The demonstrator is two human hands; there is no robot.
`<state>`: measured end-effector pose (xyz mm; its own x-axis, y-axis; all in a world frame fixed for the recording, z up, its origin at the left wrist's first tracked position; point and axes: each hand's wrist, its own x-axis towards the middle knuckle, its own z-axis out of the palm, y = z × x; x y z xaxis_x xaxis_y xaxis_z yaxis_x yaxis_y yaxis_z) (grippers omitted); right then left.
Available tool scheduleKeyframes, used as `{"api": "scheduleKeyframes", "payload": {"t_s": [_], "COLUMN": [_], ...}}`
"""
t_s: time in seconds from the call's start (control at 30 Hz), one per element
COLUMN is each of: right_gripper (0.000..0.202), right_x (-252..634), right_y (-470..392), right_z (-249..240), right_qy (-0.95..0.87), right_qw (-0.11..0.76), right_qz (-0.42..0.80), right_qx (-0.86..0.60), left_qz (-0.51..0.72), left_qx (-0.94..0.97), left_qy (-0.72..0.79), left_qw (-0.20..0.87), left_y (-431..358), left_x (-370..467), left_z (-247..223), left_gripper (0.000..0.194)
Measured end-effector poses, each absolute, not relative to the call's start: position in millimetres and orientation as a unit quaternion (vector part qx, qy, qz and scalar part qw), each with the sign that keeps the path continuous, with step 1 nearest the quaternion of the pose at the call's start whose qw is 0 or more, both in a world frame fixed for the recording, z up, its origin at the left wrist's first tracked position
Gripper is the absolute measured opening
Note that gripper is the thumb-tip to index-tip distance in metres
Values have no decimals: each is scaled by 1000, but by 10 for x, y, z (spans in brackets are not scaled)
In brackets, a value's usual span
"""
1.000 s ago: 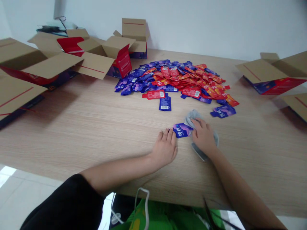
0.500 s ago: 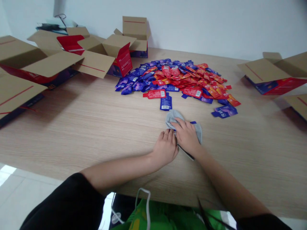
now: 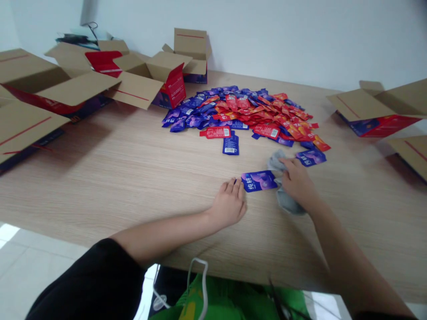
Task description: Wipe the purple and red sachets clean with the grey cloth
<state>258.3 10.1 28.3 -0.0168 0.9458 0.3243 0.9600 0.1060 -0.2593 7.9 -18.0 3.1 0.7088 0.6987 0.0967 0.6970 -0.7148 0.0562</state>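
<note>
A purple sachet (image 3: pixel 256 181) with white print lies flat on the table in front of me. With its fingertips on the sachet's narrow left end, my left hand (image 3: pixel 229 202) pins it down. My right hand (image 3: pixel 298 181) is closed around a grey cloth (image 3: pixel 289 202), which bunches out above and below the fingers at the sachet's right end. Another purple sachet (image 3: pixel 312 157) lies just beyond the right hand. Farther back is a wide heap of red sachets (image 3: pixel 267 130) and purple sachets (image 3: pixel 187 121), with one blue-purple sachet (image 3: pixel 231 145) at its front, barcode up.
Several open cardboard boxes crowd the left, among them a large box (image 3: pixel 76 89) and a red-sided box (image 3: pixel 175 86). A small box (image 3: pixel 196 76) stands at the back. On the right are an open box (image 3: pixel 383 122) and a box flap (image 3: pixel 412 153). A white wall (image 3: pixel 283 40) backs the table.
The right hand and cloth have slid right, off the sachet, so its printed face now shows. My left hand stays at the sachet's left end.
</note>
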Motion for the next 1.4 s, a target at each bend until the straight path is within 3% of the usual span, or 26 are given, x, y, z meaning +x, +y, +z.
{"api": "scheduleKeyframes", "payload": {"t_s": [0.1,0.23,0.33,0.5,0.67,0.87,1.07,1.4], "right_gripper": [54,47,48,50,47,52,43,45], "right_x": [2136,1614,1610,2130,2685,2187,1602,2594], "right_y": [62,-78,-142,-201,-98,88,-13,-237], "right_z": [388,203,29,-89,28,300,37,-72], "right_qy": [-733,-782,-769,-718,-686,-723,-773,-659], "right_qw": [256,145,113,122,148,248,137,104], "right_qz": [-41,-35,-44,-92,-38,-20,-38,-88], "right_qx": [-629,-605,-627,-679,-711,-645,-618,-740], "left_qz": [59,48,45,42,48,59,49,47], "left_qx": [926,925,924,924,923,924,920,920], "left_qy": [373,377,379,381,382,378,389,390], "left_qw": [6,7,8,7,4,-6,1,-5], "left_y": [-180,-192,-199,-204,-200,-195,-198,-212], "left_x": [68,68,74,88,91,85,87,95], "left_z": [34,34,38,36,15,19,31,36], "left_gripper": [60,59,59,60,61,59,59,60]}}
